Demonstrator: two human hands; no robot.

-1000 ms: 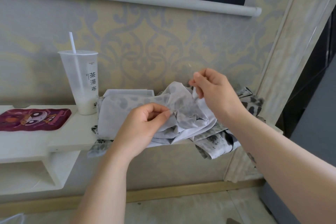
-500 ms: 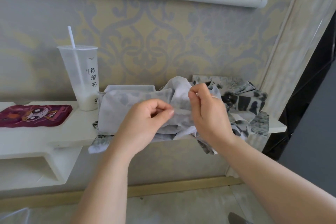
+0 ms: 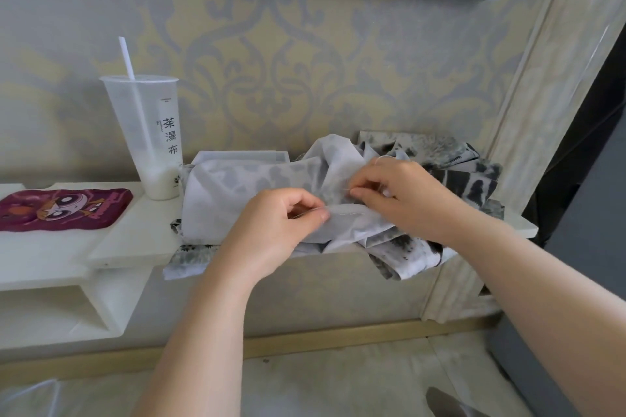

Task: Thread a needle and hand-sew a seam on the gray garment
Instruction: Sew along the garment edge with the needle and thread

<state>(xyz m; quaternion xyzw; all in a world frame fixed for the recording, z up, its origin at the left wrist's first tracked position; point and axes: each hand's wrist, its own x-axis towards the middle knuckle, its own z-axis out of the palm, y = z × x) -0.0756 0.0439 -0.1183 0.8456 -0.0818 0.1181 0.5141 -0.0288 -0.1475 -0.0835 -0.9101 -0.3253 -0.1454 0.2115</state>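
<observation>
Where white shelf [image 3: 135, 234] meets damask wall [image 3: 305, 61], gray garment [image 3: 237, 193] lies heaped; left hand [image 3: 271, 234] & right hand [image 3: 406, 200] each pinch its fold. Plastic cup [image 3: 149, 125] w/ straw [image 3: 126, 57]: little white drink at btm.

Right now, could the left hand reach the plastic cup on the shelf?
Probably yes: only low cloth lies between the left hand and the cup, but it pinches the gray garment and must release that first.

1. The gray garment [image 3: 244, 193] heaps on the shelf's [image 3: 135, 240] right end, spilling over its front edge.
2. The left hand [image 3: 274, 234] pinches a fold of it.
3. The right hand [image 3: 410, 203] pinches the same fold just beside.
</observation>
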